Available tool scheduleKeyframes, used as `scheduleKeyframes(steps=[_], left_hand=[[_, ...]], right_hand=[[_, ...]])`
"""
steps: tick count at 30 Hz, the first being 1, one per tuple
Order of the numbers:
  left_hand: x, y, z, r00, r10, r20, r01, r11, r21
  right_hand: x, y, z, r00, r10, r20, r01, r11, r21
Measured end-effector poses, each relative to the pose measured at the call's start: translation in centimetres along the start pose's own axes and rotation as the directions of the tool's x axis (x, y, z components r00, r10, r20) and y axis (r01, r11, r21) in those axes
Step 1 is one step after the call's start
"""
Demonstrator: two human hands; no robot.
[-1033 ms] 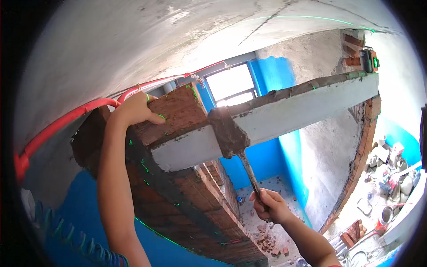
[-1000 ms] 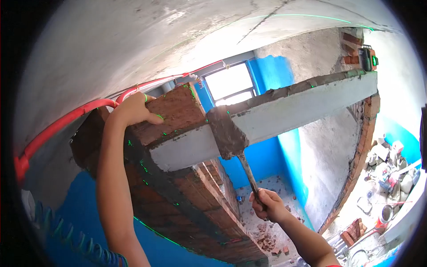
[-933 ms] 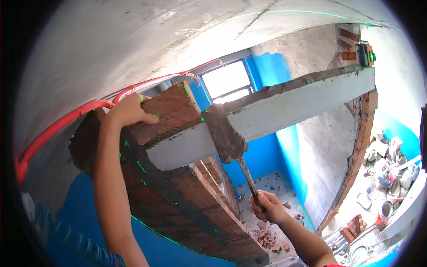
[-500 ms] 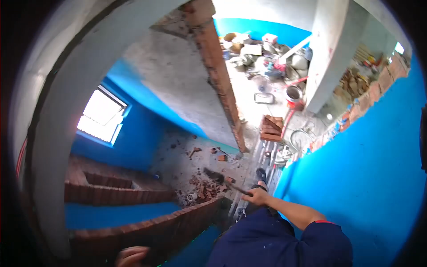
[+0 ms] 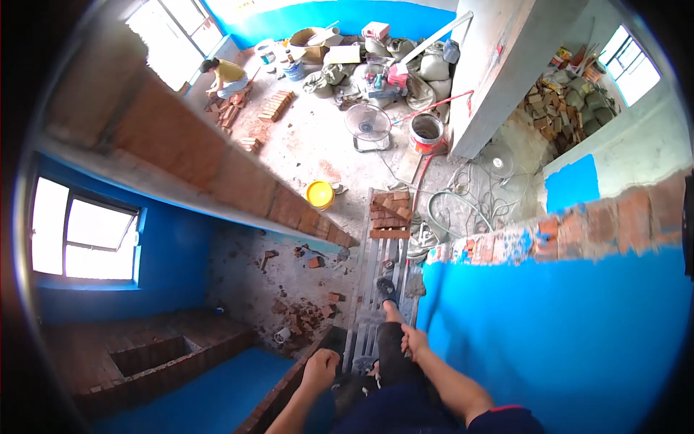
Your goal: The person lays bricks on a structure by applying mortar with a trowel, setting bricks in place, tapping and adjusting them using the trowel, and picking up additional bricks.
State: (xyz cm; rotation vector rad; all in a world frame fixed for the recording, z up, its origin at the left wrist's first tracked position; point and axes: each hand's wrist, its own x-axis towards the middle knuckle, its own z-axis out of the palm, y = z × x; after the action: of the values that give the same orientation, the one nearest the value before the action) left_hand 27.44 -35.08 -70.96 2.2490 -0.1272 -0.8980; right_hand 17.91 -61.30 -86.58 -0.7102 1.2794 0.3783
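My right hand (image 5: 413,341) is closed in front of my right thigh. A thin-handled tool with a dark head showed in that hand a moment ago; now only a short dark bit appears below the fist. My left hand (image 5: 320,370) is curled closed beside the top edge of a low brick wall (image 5: 289,394), and whatever its fingers hold is hidden. My feet rest on a narrow metal platform (image 5: 369,289) of parallel bars, where a dark shoe (image 5: 387,289) shows. A stack of red bricks (image 5: 390,215) lies at the platform's far end.
A blue wall with a ragged brick top (image 5: 578,239) rises close on my right. On the left runs a brick wall end (image 5: 217,170). Broken bricks (image 5: 307,318) litter the floor below. Farther off are a yellow-lidded bucket (image 5: 319,194), a fan (image 5: 367,124) and a crouching person (image 5: 228,78).
The view has swung left and up, bringing the far room and the crouching person into sight. My left hand has come up beside the platform. My right hand's tool has swung mostly out of sight.
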Motion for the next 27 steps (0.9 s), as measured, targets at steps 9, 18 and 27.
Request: scheduleKeyframes(steps=[9,18,27], left_hand=[[40.4,-6.8,12.3,0.966,-0.108,0.234,0.050,0.970,0.238],[65.7,4.5,26.6,0.831,-0.556,0.027,0.516,0.750,-0.414],[68.0,2.1,30.2,0.763,-0.635,-0.122,0.448,0.655,-0.609]], right_hand=[[6.8,2.8,1.2,0.984,0.097,-0.146,-0.094,0.995,0.030],[7.1,-1.1,1.7,0.830,0.516,-0.214,-0.551,0.818,-0.164],[11.5,-3.1,1.5,0.890,0.419,-0.179,-0.455,0.843,-0.287]])
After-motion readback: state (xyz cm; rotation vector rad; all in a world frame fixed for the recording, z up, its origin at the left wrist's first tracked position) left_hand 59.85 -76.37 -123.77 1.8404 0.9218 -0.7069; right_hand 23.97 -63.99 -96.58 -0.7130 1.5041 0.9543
